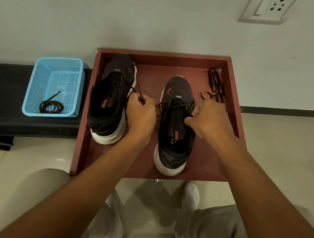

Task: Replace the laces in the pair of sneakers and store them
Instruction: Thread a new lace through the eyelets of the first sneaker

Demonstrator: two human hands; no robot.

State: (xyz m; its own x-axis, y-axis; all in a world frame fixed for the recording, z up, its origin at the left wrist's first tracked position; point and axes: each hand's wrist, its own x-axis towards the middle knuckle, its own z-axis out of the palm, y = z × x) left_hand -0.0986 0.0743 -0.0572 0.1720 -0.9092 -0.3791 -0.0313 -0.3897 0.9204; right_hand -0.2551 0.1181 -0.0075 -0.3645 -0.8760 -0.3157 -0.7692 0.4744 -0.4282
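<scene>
Two dark sneakers with white soles stand in a reddish-brown tray [226, 138]. The left sneaker [111, 102] leans toward the tray's left wall, with a lace trailing from its eyelets. The right sneaker [176, 132] stands upright, a dark lace [175, 102] threaded across its upper eyelets. My left hand [141, 115] sits between the shoes and pinches a lace end. My right hand [209, 117] grips the right shoe's lace at its right side. A loose black lace [215, 86] lies in the tray's far right corner.
A blue plastic basket [55, 85] holding a coiled dark lace [51, 105] stands on a black bench [3, 101] left of the tray. A white wall rises behind, with a socket plate [270, 8] at upper right. My knees and a white sock [190, 197] are below the tray.
</scene>
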